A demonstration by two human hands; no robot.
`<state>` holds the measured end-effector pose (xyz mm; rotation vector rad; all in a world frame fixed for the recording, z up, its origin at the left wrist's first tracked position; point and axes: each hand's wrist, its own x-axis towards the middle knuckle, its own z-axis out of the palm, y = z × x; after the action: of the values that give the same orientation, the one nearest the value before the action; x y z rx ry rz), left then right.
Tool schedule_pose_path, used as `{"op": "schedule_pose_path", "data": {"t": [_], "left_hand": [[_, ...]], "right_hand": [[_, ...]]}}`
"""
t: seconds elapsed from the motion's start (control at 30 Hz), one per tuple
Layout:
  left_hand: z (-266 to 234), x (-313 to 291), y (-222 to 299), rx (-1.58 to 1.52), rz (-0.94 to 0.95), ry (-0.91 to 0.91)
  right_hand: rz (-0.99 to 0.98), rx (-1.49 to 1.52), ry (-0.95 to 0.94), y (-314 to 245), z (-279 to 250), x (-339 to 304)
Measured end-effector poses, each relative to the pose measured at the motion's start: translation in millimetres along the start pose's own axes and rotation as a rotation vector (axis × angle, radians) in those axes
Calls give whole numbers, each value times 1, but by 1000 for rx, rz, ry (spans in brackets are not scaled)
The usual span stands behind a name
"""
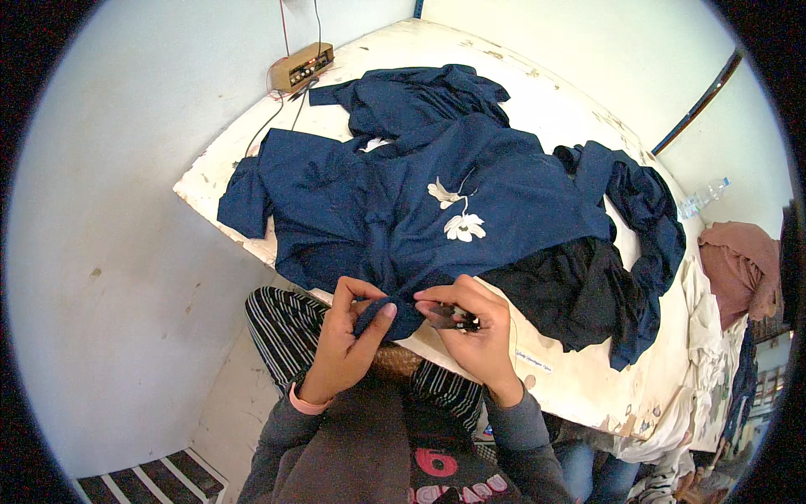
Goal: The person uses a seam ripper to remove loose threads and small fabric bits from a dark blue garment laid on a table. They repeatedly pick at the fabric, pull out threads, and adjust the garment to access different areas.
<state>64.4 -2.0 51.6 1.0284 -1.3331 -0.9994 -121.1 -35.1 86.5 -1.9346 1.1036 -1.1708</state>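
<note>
A navy blue garment [336, 197] with two white embroidered flowers [464, 225] lies spread over the pale table. My left hand [348, 340] is closed on a gathered edge of it at the table's near side, thumb and fingers pinching the cloth. In my right hand [478, 336], just to the right of that edge, rests a pair of small black thread snips [453, 317], partly hidden by the fingers. The thumb and forefinger of this hand come together by the cloth; whether they pinch a thread cannot be made out.
Black cloth [562, 294] lies beside the garment's right part. At the table's far left corner stands a brown box with knobs [302, 67] and wires. A plastic bottle [705, 197], a brown cloth [739, 260] and white cloths [697, 336] line the right side.
</note>
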Motion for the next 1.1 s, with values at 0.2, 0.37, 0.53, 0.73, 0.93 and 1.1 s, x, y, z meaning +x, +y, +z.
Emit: {"op": "schedule_pose_path", "data": {"t": [0.2,0.37,0.53,0.73,0.93,1.1], "left_hand": [[2,5,-6,-94,-67,98],[0,9,-5,-157,-96,122],[-1,2,-2,-145,-15,-2],[-26,-6,23,293,390,-183],[-56,-12,28,-223,640,-121],[-88,-23,83,-299,953,205]], "right_hand": [[-7,387,249,14,1,-14],[66,648,274,32,-16,-21],[189,371,97,21,-9,-14],[-73,39,-27,38,2,-8],[-205,-400,97,60,-7,-7],[-242,-716,332,68,-48,4]]}}
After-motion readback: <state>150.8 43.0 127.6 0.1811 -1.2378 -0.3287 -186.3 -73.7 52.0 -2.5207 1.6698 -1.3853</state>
